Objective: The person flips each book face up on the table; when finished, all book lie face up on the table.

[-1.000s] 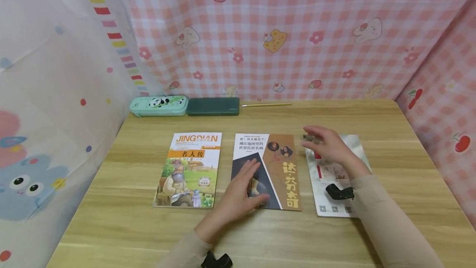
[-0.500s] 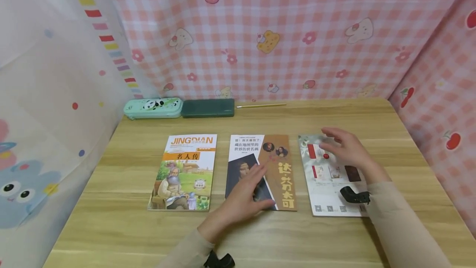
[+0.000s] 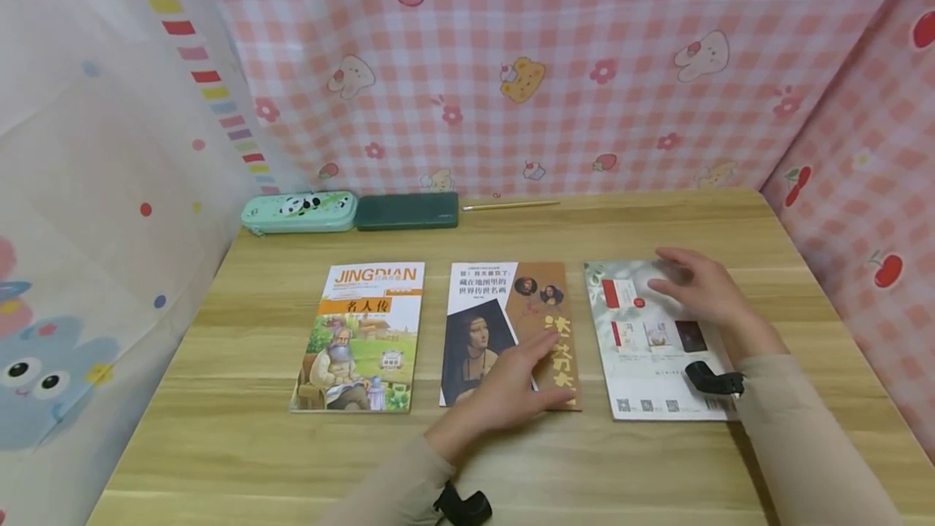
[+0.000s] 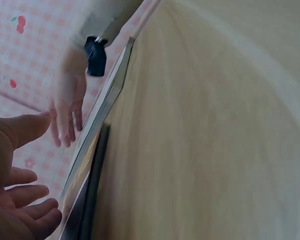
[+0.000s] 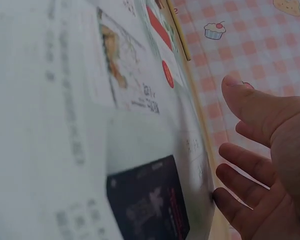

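Three books lie side by side on the wooden table (image 3: 219,445). The left one is the JINGDIAN book (image 3: 358,337), the middle one a brown and white art book (image 3: 485,323), the right one a pale book (image 3: 643,347) with small pictures on its cover. My left hand (image 3: 520,384) lies flat with straight fingers over the art book's lower right corner. My right hand (image 3: 697,286) spreads its relaxed fingers over the pale book's upper right part. In the right wrist view the open palm (image 5: 270,165) hovers close to that cover (image 5: 90,125). The left wrist view shows my left hand's relaxed fingers (image 4: 20,200) beside the book edges.
A mint panda pencil case (image 3: 299,211), a dark green case (image 3: 407,210) and a thin pencil (image 3: 511,204) lie along the table's back edge. Pink checked curtains close the back and right sides, a white patterned curtain the left.
My left hand has slid right across the art book, uncovering the portrait on it. My right hand has moved right over the pale book, uncovering its left part.
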`<action>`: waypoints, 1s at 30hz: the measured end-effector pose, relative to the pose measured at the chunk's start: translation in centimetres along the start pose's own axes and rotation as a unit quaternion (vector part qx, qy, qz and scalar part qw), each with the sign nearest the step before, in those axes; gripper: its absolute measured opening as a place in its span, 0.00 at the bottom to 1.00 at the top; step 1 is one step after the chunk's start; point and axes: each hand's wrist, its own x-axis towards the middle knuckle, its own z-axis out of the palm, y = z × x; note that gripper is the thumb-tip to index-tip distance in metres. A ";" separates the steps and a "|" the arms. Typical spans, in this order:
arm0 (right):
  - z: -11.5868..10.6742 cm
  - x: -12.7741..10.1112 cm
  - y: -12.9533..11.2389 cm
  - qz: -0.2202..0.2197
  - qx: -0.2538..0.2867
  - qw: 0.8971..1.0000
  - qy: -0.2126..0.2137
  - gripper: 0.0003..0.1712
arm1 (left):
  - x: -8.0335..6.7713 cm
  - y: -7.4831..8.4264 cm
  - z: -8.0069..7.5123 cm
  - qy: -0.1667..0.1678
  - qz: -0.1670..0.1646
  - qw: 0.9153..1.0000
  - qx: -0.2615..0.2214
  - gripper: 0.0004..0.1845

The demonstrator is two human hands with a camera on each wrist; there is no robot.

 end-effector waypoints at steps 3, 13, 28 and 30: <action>-0.2 0.0 0.3 0.010 -0.009 1.000 0.004 0.36 | 0.5 0.7 1.0 -0.007 0.000 1.000 0.001 0.44; -0.9 -0.2 1.2 -0.003 -0.024 1.000 0.008 0.34 | 1.7 2.3 3.7 -0.024 0.030 0.999 0.012 0.41; -1.1 -0.4 1.8 0.054 -0.041 0.997 -0.035 0.40 | 2.0 4.3 6.2 -0.006 -0.012 0.990 0.137 0.44; -1.2 -0.4 1.7 0.054 -0.044 0.997 -0.034 0.40 | 2.0 4.5 6.6 0.006 -0.012 0.988 0.157 0.44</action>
